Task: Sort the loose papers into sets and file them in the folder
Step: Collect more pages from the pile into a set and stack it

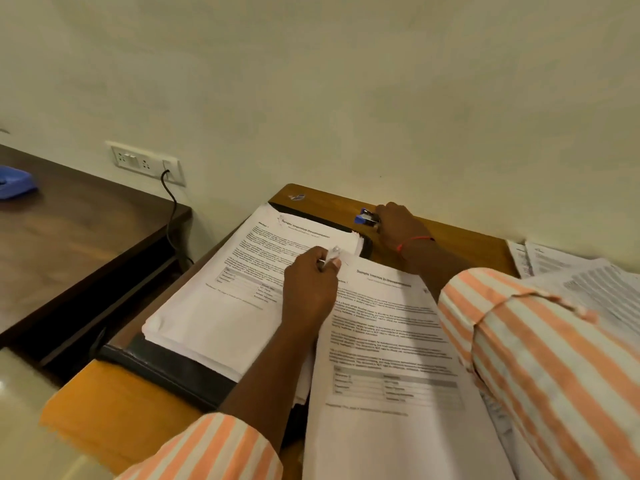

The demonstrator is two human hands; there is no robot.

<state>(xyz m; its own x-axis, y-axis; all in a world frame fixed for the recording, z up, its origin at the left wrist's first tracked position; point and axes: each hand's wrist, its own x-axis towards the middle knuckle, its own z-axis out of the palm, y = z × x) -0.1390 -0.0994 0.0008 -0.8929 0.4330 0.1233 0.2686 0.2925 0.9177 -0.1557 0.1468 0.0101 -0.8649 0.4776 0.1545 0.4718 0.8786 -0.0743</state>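
Striped sleeve (214, 452) low. Left hand (310, 285) pinches set (381, 341) corner, likely squaring sheets for stapling. Right hand (398, 225), beyond it, grips stapler (366, 216) on table (467, 244). Stack (214, 306) lies on folder (166, 365), left of left hand.

The paper stack (214, 306) lies on the folder (166, 368) to my left, the sheet (381, 341) right of it, the stapler (365, 217) behind both.
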